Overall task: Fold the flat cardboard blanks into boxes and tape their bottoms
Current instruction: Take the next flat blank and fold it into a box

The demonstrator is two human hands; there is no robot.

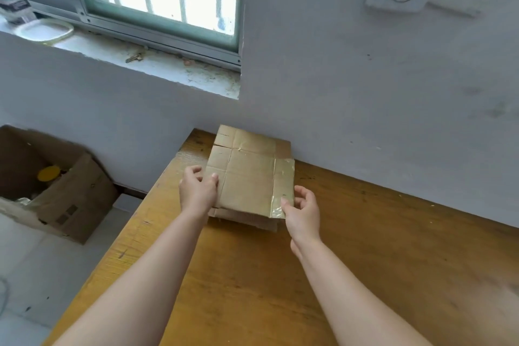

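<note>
Left hand (198, 191): thumb on top, fingers curled at left edge of flat brown cardboard blank (247, 180), pinching it. Right hand (302, 213): thumb on glossy taped near-right corner, fingers curled beside edge, gripping same blank. Blank lies atop stack of flat cardboard (247, 220), far left of orange-brown wooden table (252, 289), near grey wall (365, 93).

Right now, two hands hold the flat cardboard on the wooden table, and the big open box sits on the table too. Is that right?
No. The head view shows the big open box standing on the floor left of the wooden table, not on it. The left hand and right hand do hold the flat cardboard on the table.
</note>
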